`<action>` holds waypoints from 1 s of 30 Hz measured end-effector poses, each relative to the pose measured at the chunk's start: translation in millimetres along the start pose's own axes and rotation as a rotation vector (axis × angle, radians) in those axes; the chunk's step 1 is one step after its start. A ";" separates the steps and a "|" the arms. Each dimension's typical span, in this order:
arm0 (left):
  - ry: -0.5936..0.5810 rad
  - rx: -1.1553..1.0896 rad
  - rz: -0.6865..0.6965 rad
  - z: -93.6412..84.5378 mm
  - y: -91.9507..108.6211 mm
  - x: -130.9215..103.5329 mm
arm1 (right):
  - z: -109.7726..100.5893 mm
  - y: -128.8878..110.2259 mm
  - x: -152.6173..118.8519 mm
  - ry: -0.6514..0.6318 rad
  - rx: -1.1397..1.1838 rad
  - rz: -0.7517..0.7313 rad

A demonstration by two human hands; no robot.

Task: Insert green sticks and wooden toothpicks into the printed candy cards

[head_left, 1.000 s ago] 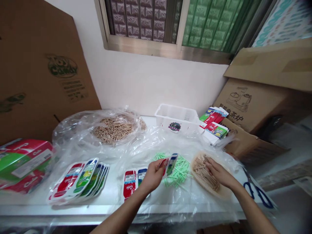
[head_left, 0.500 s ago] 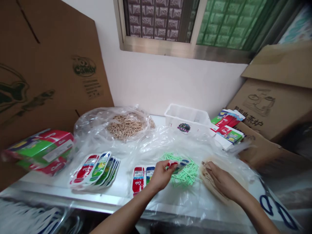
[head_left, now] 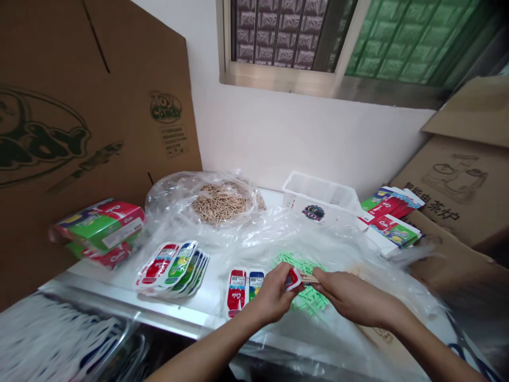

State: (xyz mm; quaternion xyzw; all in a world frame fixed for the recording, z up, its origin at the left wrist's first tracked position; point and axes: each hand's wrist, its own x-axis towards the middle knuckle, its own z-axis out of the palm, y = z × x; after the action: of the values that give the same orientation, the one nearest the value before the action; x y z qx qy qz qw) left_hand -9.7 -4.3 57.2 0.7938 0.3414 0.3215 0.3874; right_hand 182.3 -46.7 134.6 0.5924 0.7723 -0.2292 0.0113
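Above the pile of light green sticks (head_left: 314, 303), my left hand (head_left: 272, 297) is closed on a small red and white cola packet (head_left: 293, 279). My right hand (head_left: 353, 295) pinches a few thin brown sticks (head_left: 308, 278), and their ends meet the packet's right side. Whether the tips are inside it is hidden. Just left of my left hand lies a red and blue pair of packets (head_left: 237, 293), partly covered by the hand. Under my right forearm, more brown sticks (head_left: 382, 334) lie on a tan surface.
A fanned stack of drink-print packets (head_left: 161, 264) lies left. Behind it sits a plastic bag (head_left: 167, 196) of brown sticks (head_left: 220, 204). A white basket (head_left: 322, 204), printed boxes (head_left: 392, 217) and blue-handled scissors (head_left: 457, 350) are right. Large cartons (head_left: 131, 132) flank the table.
My right hand has moved left from the tan surface, bringing brown sticks to the packet. My left hand has turned the packet toward them. The whole view has shifted slightly.
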 end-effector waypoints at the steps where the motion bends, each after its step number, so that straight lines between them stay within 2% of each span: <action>1: 0.000 0.006 0.018 -1.4 -0.3 -1.1 | -1.1 -1.0 1.8 -0.028 -0.025 -0.013; 4: -0.007 0.019 0.051 -4.2 -3.1 -4.6 | -5.3 -2.7 7.8 -0.113 -0.039 -0.045; 7: -0.014 0.026 0.070 -5.9 -7.4 -7.1 | -10.0 -3.2 14.0 -0.184 0.040 -0.080; 11: -0.039 0.057 0.110 -7.7 -12.7 -8.8 | -13.2 -5.3 20.9 -0.240 0.099 -0.127; 17: -0.047 0.130 0.206 -8.0 -19.8 -12.2 | -13.6 -13.7 28.4 -0.302 -0.033 -0.093; 22: -0.059 0.213 0.206 -6.2 -23.5 -14.3 | -10.8 -21.6 32.5 -0.302 -0.149 -0.089; 27: -0.121 0.341 0.097 -1.4 -13.9 -18.6 | -5.0 -42.3 33.3 -0.228 -0.426 0.000; 30: -0.156 0.237 0.039 0.0 -6.6 -20.6 | -5.4 -45.9 37.9 -0.182 -0.423 -0.062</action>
State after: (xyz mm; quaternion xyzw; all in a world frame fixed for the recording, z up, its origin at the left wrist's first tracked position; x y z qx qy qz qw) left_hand -23.2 -17.5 46.6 0.8630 0.3305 0.2235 0.3099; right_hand 130.2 -19.1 144.1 0.5297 0.8167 -0.1148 0.1979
